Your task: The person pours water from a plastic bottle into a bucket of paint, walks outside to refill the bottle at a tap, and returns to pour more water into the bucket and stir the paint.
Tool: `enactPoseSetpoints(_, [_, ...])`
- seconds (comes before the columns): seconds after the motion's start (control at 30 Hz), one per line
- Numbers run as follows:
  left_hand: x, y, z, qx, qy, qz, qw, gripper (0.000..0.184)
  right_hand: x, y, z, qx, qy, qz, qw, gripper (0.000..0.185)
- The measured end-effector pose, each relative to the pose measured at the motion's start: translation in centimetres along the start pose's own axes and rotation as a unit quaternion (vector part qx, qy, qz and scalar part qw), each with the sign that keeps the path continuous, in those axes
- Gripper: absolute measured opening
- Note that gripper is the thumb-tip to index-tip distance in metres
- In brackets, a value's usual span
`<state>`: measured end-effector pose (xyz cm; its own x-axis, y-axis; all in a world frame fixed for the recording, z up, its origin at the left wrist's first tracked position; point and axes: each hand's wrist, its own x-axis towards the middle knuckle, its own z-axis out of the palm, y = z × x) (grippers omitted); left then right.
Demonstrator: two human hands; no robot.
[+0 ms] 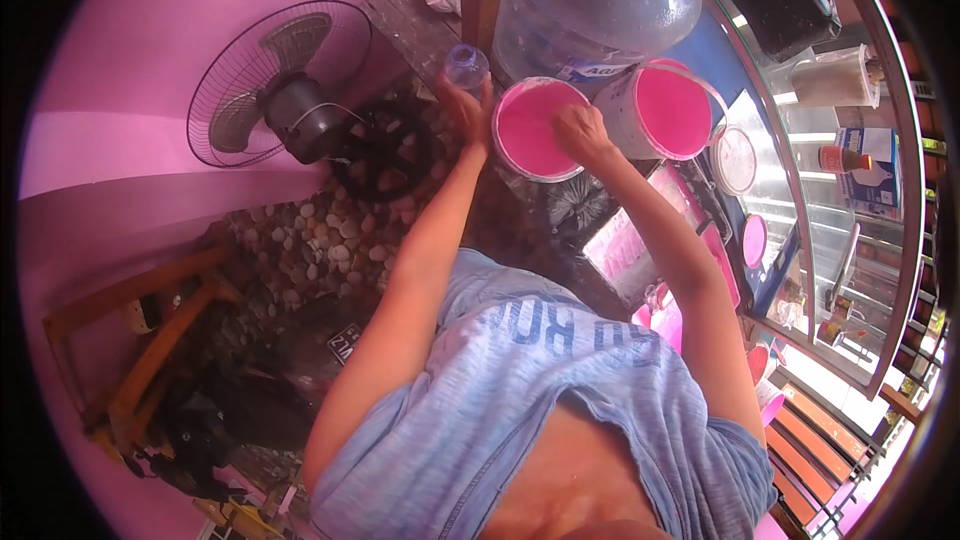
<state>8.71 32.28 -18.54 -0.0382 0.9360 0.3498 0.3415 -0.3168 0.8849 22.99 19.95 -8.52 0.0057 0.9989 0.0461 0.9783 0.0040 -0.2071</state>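
My left hand (466,112) is wrapped around a small clear plastic bottle (467,64), which stands upright with its open mouth towards me. Beside it is a white bucket (497,145) of bright pink paint (530,130). My right hand (582,136) is closed over the right side of this bucket's opening; whatever its fingers hold is hidden. A second white bucket (622,112) with pink paint is tilted just to the right. Behind both buckets rises a large clear water jug (600,0).
A standing fan (300,115) is at the left by the pink wall (120,110). A pink-smeared paint tray (625,255) lies near my right forearm. Glass shelving (840,240) lines the right side. A wooden chair (150,370) is at lower left, over a pebble-patterned floor (320,235).
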Motion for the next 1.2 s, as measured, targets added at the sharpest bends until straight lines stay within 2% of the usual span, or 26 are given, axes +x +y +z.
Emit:
enactPoseSetpoints(0.1, [0.0, 0.0, 0.0, 0.015, 0.010, -0.001, 1.000, 0.082, -1.1, -0.8, -1.5, 0.012, -0.089, 0.018, 0.996, 0.019])
enactPoseSetpoints(0.2, [-0.1, 0.2, -0.1, 0.024, 0.005, -0.012, 1.000, 0.083, -1.8, -0.6, -0.1, 0.046, -0.085, -0.038, 0.995, 0.019])
enactPoseSetpoints(0.3, [-0.2, 0.2, 0.0, 0.045, 0.017, 0.002, 0.999, 0.083, -1.5, -1.3, 1.0, 0.099, -0.031, -0.094, 0.990, 0.020])
enactPoseSetpoints(0.4, [-0.1, 0.3, -0.1, 0.034, 0.006, 0.000, 0.999, 0.083, 0.0, -2.5, 1.3, 0.030, -0.059, -0.054, 0.996, 0.016])
enactPoseSetpoints(0.5, [-0.3, 0.1, -0.1, 0.045, 0.006, 0.007, 0.999, 0.082, 1.1, -2.8, 0.4, -0.003, -0.032, -0.025, 0.999, 0.013])
enactPoseSetpoints(0.6, [-0.3, -0.3, 0.1, 0.037, 0.015, 0.014, 0.999, 0.082, 1.3, -1.2, 1.1, 0.003, 0.022, -0.047, 0.999, 0.018])
enactPoseSetpoints(0.7, [-0.4, -0.1, 0.0, 0.043, 0.017, 0.007, 0.999, 0.082, 0.9, 0.3, 1.4, 0.083, 0.063, -0.039, 0.994, 0.021])
enactPoseSetpoints(0.87, [-1.1, 0.1, -0.2, 0.030, 0.001, -0.009, 1.000, 0.085, -0.3, 0.2, -0.5, -0.023, -0.103, 0.092, 0.990, 0.032])
enactPoseSetpoints(0.97, [-1.1, 0.6, -0.2, 0.021, 0.004, -0.004, 1.000, 0.087, -1.2, 0.4, 0.2, 0.038, -0.102, 0.095, 0.989, 0.033])
enactPoseSetpoints(1.07, [-1.0, 0.4, -0.2, 0.025, 0.008, 0.005, 1.000, 0.087, -0.9, -0.4, -1.4, 0.066, -0.160, 0.134, 0.976, 0.035])
enactPoseSetpoints(1.2, [-0.9, 0.2, -0.2, 0.030, 0.000, 0.004, 1.000, 0.085, -0.6, 1.4, -1.1, 0.130, -0.166, 0.119, 0.970, 0.030])
